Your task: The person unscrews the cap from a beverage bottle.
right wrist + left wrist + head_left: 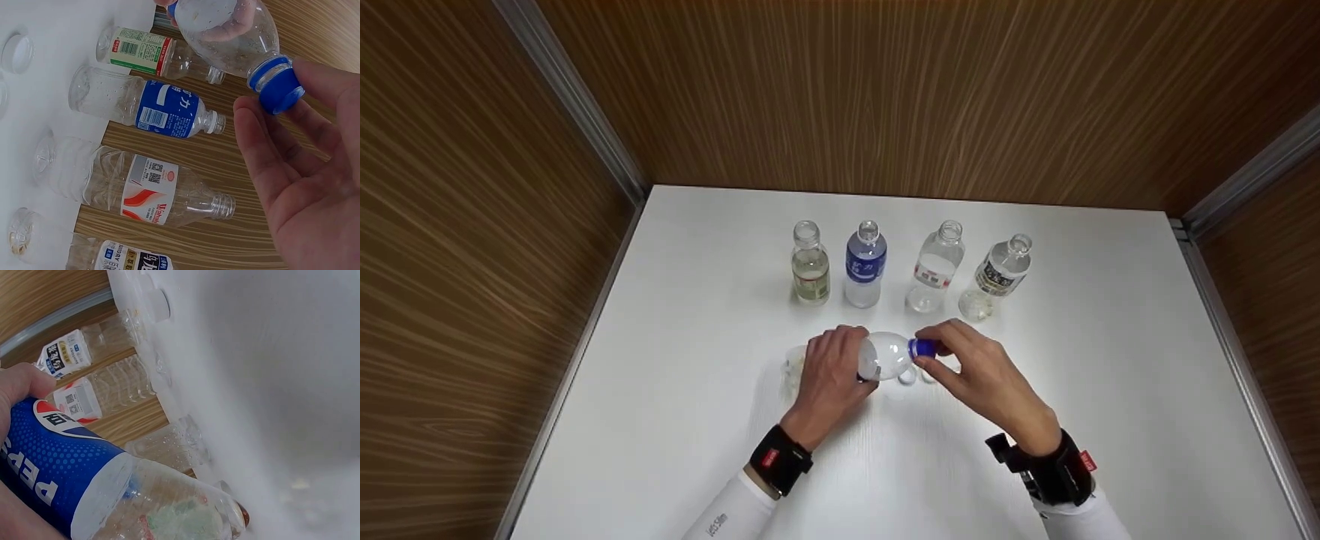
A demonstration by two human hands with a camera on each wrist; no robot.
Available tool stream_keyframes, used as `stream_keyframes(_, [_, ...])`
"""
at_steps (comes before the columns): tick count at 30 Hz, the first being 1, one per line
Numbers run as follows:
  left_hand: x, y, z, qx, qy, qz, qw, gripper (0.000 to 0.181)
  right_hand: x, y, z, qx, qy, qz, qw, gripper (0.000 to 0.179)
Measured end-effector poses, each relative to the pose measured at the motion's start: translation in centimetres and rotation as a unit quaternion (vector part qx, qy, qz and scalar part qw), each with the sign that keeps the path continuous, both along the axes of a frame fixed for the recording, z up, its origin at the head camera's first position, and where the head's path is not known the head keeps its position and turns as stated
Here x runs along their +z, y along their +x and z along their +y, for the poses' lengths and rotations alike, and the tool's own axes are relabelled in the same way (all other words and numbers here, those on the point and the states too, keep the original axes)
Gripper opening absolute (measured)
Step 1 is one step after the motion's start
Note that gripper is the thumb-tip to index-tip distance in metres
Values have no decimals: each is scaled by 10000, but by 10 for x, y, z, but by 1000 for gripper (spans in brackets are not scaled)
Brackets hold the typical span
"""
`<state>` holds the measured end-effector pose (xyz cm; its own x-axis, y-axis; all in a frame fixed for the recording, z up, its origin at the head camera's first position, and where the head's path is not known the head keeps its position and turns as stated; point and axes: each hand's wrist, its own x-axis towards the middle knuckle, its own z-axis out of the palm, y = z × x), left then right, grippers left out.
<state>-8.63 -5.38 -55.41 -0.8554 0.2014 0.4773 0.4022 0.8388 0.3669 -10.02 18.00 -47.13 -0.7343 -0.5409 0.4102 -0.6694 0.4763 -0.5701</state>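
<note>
My left hand (832,371) grips a clear plastic Pepsi bottle (885,356) around its blue label (62,455), which shows in the left wrist view. The bottle lies tilted on its side above the white table, neck pointing to the right. At that neck, the thumb and fingers of my right hand (982,371) pinch a blue bottle cap (281,93). In the right wrist view the cap sits over the mouth of the bottle, with a blue ring below it. Part of the bottle's body is hidden behind my left hand in the head view.
Uncapped bottles stand in a row beyond my hands: one with a green label (811,274), one blue-labelled (865,262), one red-and-white (934,274), one dark-labelled (997,277). White caps (18,53) lie on the table (675,360) under my hands. Wood-grain panels (840,97) enclose it.
</note>
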Motion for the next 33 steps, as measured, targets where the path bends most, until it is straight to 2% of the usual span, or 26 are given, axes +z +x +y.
stream_keyframes(10, [-1, -1, 0, 29, -32, -6, 10000, 76, 1, 0, -1, 407, -301, -118, 9986, 33])
stream_keyframes(15, [-2, 0, 0, 51, -14, 23, 10000, 77, 1, 0, 0, 504, -239, -156, 9983, 35])
stream_keyframes(18, [-2, 0, -1, 45, 51, 54, 10000, 76, 1, -1, 3, 532, -253, -186, 9981, 38])
stream_keyframes(22, [-2, -1, -4, 56, 268, 65, 9996, 75, 0, -3, 7, 363, -286, 42, 9989, 43])
stream_keyframes(27, [0, -4, -12, 199, 733, -128, 9970, 72, -17, -10, 10, -287, -126, 400, 9987, 31])
stream_keyframes(30, [0, -5, -15, 286, 1049, -271, 9937, 70, -35, -13, 7, -551, 5, 369, 9978, 26])
stream_keyframes(33, [1, -5, -17, 346, 1291, -333, 9905, 70, -51, -15, 1, -588, 198, 202, 9979, 26])
